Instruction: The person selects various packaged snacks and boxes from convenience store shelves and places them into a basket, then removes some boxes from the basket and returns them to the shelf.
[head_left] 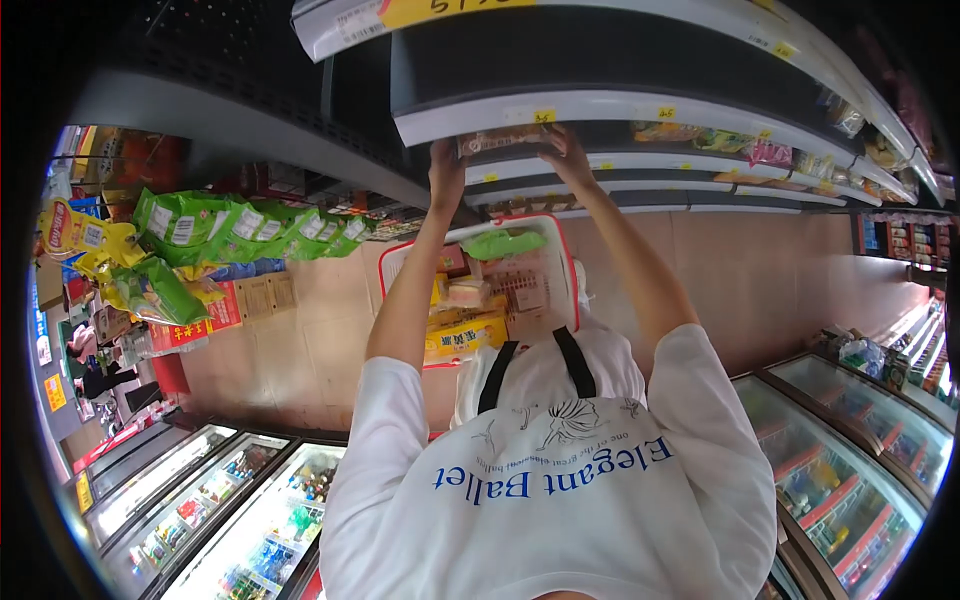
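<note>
A long brown packet (502,139) with pale printing lies level at the shelf, just below a white shelf edge with yellow price tags. My left hand (446,172) is closed on its left end. At the other end, my right hand (567,160) has its fingers bent round the packet; some fingertips are hidden. Below my forearms stands a white shopping basket (575,285) with a red rim. Inside it are a green packet (503,244), a yellow box (466,340), a wrapped pale food pack (466,292) and a clear printed package (527,292).
Shelf edges (690,112) stretch above and to the right, with packaged foods (770,152) on lower levels. Green bags (250,228) hang at the left near red cartons (225,306). Glass-topped freezers (225,510) stand behind on both sides. Tiled floor (690,260) shows between.
</note>
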